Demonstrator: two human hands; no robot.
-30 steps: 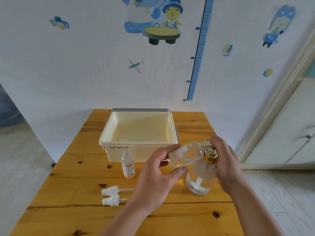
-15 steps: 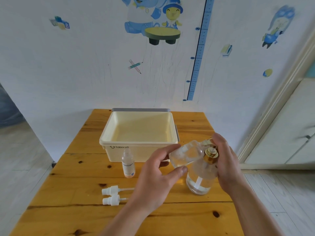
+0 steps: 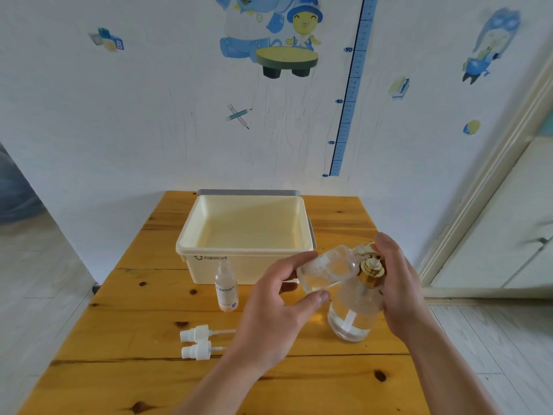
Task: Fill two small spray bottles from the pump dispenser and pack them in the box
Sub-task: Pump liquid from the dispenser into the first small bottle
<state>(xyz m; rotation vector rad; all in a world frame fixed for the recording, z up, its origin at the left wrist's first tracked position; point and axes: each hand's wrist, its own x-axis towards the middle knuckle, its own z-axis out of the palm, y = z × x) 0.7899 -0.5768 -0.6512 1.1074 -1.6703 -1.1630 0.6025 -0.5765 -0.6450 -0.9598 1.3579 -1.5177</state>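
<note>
2 bottles (image 3: 226,287) (image 3: 326,272): 1 nr box (image 3: 203,272), 1 pinched in left hand (image 3: 275,313); right hand (image 3: 401,292) grips 1 pump dispenser (image 3: 353,319); 2 caps (image 3: 194,333) (image 3: 196,351).

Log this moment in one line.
left hand: holds small clear bottle tilted at spout | right hand: grips gold-topped glass pump dispenser

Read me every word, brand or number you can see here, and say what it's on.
"Beluga": standing spray bottle; the smaller print beneath is unreadable.
"happy", then blurred letters: front wall of the box.
"90", "80", "70", "60": height chart on the wall.
"B": block sticker.
</note>
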